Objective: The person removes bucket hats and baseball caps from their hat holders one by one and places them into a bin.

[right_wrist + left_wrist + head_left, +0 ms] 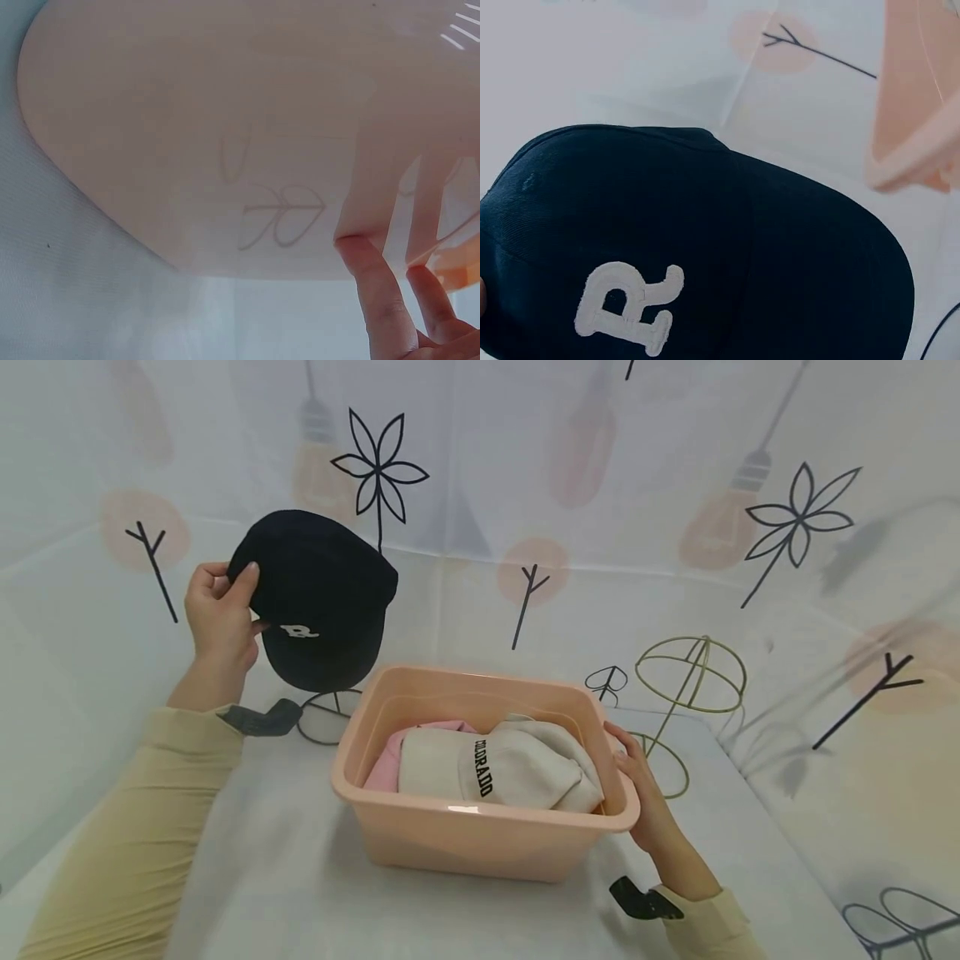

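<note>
My left hand (221, 618) pinches a black baseball cap (315, 568) by its crown, holding it raised at the left of the head view. A white letter R marks the cap's front, large in the left wrist view, where the brim (825, 262) points right. On the right, my right hand (641, 785) grips the rim of a peach plastic basin (480, 843). Two fingertips (356, 244) touch its outer wall in the right wrist view. Inside the basin lies a cream cap (517, 768) lettered COLORADO, partly over something pink (386, 764).
A gold wire hat stand (693, 672) stands behind the basin at the right. Part of another wire ring (318, 742) shows below the black cap. The white table (277, 877) meets a printed cloth backdrop (465, 468) at the back and sides.
</note>
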The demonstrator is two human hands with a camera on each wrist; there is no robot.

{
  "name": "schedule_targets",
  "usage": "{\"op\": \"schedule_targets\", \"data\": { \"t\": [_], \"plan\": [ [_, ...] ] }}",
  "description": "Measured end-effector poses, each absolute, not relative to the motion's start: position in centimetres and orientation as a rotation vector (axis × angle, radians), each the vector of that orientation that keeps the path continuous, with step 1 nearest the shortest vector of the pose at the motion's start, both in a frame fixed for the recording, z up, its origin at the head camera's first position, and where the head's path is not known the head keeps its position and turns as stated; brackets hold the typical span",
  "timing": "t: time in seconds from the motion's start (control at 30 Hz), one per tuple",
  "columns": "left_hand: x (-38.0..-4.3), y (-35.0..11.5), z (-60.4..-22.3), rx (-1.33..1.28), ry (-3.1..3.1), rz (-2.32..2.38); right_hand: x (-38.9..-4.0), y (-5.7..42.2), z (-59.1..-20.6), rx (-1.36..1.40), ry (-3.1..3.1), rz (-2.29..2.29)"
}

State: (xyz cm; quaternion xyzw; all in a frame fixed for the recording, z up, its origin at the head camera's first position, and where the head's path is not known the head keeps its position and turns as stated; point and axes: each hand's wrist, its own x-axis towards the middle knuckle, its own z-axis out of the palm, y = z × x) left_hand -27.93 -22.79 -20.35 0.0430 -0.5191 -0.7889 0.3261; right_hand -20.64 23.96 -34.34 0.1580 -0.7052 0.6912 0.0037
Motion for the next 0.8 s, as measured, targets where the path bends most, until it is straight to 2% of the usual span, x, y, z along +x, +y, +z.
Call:
{"op": "schedule_targets", "data": {
  "t": [0.8],
  "plan": [
    [-24.7, -18.8, -17.8, -0.318, -1.328, -2.193, -20.6, 24.0, -34.3, 0.509, -2.198, 2.172]
  ]
}}
